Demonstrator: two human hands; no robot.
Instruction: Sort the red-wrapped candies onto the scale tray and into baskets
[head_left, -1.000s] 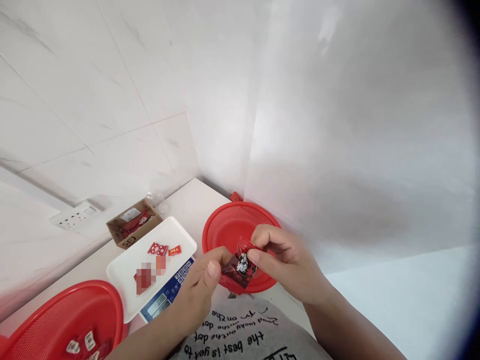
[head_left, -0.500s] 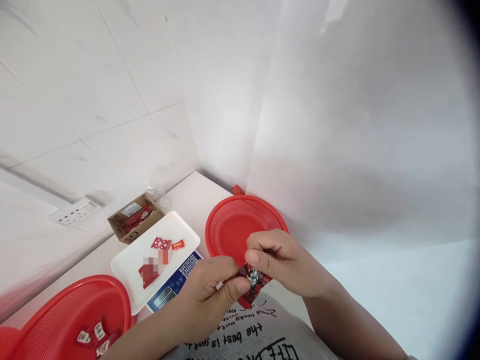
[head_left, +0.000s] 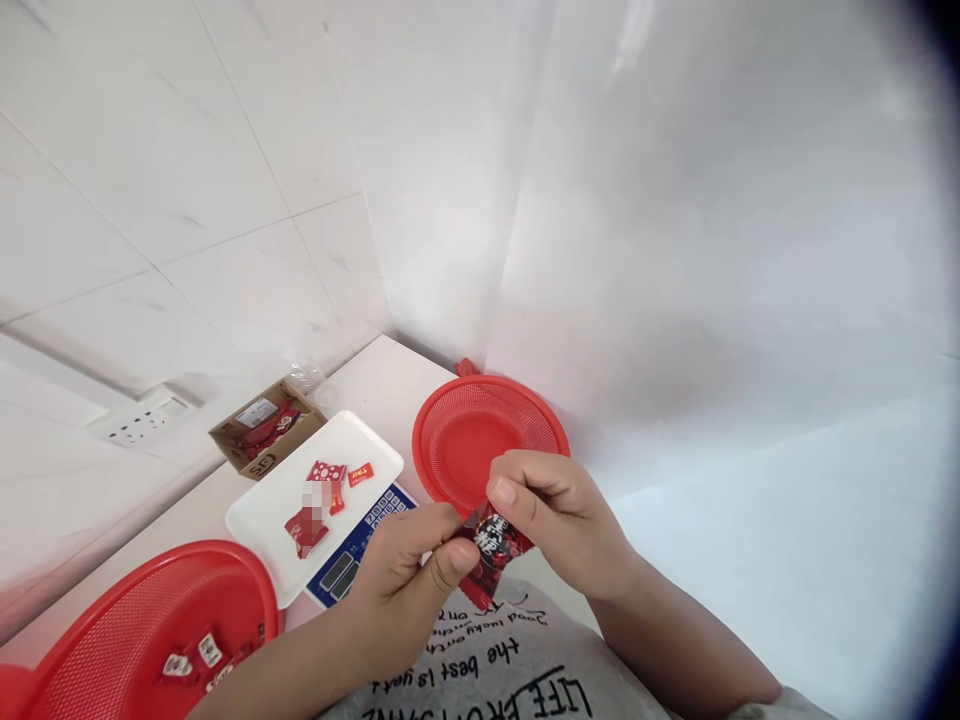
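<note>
Both hands pinch a dark red and black candy packet with white characters on it, close to my body. My left hand grips its left edge between thumb and fingers. Its upper right edge is pinched by my right hand. Whether the packet is torn cannot be made out. Just beyond the hands is a red mesh basket. To the left a scale with a white tray carries several red packets, part of them blurred over.
A larger red basket at the lower left holds several small red-and-white packets. Against the wall stands a cardboard box with red packets inside, below a power socket. A white wall borders the table on the right.
The packet has turned so more of its printed front shows, and both hands have shifted slightly left. The view has tilted a little; the baskets and scale stay in place.
</note>
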